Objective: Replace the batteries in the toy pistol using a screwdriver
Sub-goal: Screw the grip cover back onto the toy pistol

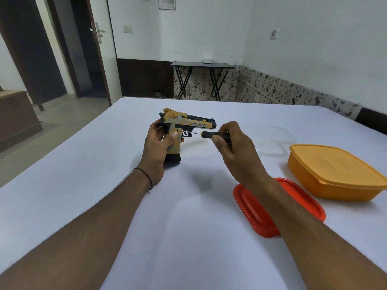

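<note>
I see a white bench [104, 185]. My left hand [156, 147] grips the toy pistol [182, 126] upright by its handle; my right hand [232, 141] pinches the screwdriver [209, 133], tip at the grip. Red lid [255, 210] and orange container [335, 174] sit right.

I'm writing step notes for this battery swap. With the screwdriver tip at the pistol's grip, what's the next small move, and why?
Probably twist the screwdriver anticlockwise with the right hand to loosen the screw. Its tip sits at a small screw hole on the toy pistol, the left hand holds the pistol's grip upright, and the cover looks shut.
</note>
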